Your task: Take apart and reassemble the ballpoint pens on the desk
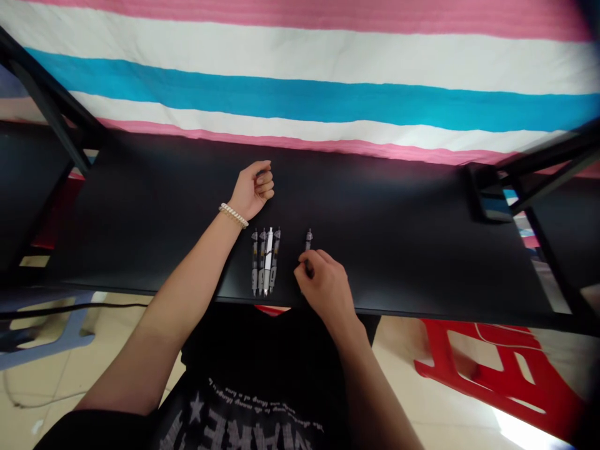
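Observation:
My right hand is closed around a dark, clear-barrelled pen, whose upper end sticks out beyond the thumb and fingers. The rest of that pen is hidden by the hand. To its left, several pens lie side by side on the black table: a white pen among clear ones with grey grips, such as the leftmost clear pen. Above this row, my left hand rests on the table with fingers curled in and nothing seen in them. A pale beaded bracelet circles the left wrist.
The black table runs across the view, with a striped cloth along its far side. A dark phone-like object lies at the right end by a metal frame. A red plastic stool stands below right.

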The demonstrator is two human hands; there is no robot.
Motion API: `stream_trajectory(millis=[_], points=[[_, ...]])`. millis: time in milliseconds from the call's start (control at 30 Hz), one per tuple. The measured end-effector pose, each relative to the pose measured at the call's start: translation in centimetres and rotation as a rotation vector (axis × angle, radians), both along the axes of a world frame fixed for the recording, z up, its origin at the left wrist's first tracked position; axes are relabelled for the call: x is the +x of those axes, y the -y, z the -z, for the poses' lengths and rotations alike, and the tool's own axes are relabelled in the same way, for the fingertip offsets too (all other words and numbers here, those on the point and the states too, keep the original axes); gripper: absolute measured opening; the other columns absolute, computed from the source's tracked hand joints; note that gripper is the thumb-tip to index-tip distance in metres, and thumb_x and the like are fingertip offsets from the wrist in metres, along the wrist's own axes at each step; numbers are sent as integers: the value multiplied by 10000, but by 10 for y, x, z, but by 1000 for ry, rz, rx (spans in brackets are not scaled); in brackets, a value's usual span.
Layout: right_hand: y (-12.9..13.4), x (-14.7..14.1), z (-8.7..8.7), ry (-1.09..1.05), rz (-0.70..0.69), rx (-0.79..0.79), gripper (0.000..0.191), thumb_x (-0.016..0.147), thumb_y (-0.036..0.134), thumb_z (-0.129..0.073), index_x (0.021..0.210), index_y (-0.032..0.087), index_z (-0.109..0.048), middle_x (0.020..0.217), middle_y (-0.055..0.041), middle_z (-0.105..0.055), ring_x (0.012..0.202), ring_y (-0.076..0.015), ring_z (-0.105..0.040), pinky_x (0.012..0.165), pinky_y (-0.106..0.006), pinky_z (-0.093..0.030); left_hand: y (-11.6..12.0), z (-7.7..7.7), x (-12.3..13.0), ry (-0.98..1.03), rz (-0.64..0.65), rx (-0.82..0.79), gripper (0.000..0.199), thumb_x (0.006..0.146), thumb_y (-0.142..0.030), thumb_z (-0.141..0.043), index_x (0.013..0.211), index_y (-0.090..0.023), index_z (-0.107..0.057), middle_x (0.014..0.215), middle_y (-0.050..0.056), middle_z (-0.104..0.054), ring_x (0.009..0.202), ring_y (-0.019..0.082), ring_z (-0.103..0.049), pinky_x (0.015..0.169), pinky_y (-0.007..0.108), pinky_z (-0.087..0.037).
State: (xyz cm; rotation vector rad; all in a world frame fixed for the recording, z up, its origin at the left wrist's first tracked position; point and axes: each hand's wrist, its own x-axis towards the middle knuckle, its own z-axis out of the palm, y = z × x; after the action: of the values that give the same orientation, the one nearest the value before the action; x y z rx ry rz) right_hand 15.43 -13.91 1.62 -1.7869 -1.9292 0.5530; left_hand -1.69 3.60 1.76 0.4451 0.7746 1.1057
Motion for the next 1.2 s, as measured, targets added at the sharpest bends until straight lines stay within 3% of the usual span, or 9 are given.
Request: stream_trajectory(millis=[167,300,433,600,733,900,1000,1100,1200], points=[[-32,24,3,-414,49,-15,64,813,209,-570,852,199,-619,693,13,-595,591,-126,-582,575,-265,-451,5,6,0,7,10,127,173,798,-244,-664,683,-166,-562,544,-67,-453,422,37,-399,445,183,-325],[-73,23,-2,-865,-15,-144,152,830,329,-624,892,214,-546,618,48,-566,530,-136,-619,499,-259,-499,13,7,3,-113,50,276,152,758,-241,-735,868,-142,-699,846,44,-702,753,102,-650,664,198,-471],[-116,6,-4,-967,-195,-165,182,833,356,-649,852,206,-547,566,57,-569,412,-95,-529,416,-231,-449,17,7,4,-93,122,309,326,799,-379,-738,1022,-143,-710,1026,116,-725,940,182,-684,849,295,-514],[-152,-14,9,-1029,-282,-159,287,826,444,-674,927,196,-570,737,6,-645,487,-82,-540,413,-209,-432,10,11,1,-75,-110,304,282,746,-335,-803,924,-166,-665,850,20,-696,795,141,-686,784,302,-552],[-157,-14,17,-998,-272,-254,434,878,571,-564,1063,179,-579,686,2,-651,439,-100,-542,369,-215,-413,5,13,1,-110,-230,259,334,693,-331,-842,891,-149,-644,949,58,-718,903,185,-706,849,347,-557],[-146,-5,14,-884,-233,-215,421,928,558,-508,859,165,-644,526,43,-547,352,-50,-399,349,-184,-290,5,8,7,-155,-233,282,355,719,-342,-822,996,-173,-678,857,34,-705,802,156,-704,771,302,-567],[-142,-2,10,-994,-190,-331,447,914,582,-510,873,162,-660,442,85,-444,304,-53,-337,321,-189,-238,5,4,10,-118,-198,295,359,726,-353,-816,1015,-178,-692,917,52,-710,863,166,-707,820,309,-560],[-142,-2,10,-1091,-167,-418,453,884,597,-545,955,164,-658,471,71,-509,316,-71,-411,317,-188,-261,5,3,10,-120,-223,291,296,709,-340,-828,910,-168,-694,887,46,-708,848,161,-705,801,298,-560],[-143,-4,11,-1097,-181,-381,435,857,595,-591,933,170,-648,586,25,-613,394,-83,-514,354,-190,-337,3,6,8,-149,-317,277,267,708,-333,-828,864,-168,-689,840,23,-700,801,137,-697,750,263,-555]])
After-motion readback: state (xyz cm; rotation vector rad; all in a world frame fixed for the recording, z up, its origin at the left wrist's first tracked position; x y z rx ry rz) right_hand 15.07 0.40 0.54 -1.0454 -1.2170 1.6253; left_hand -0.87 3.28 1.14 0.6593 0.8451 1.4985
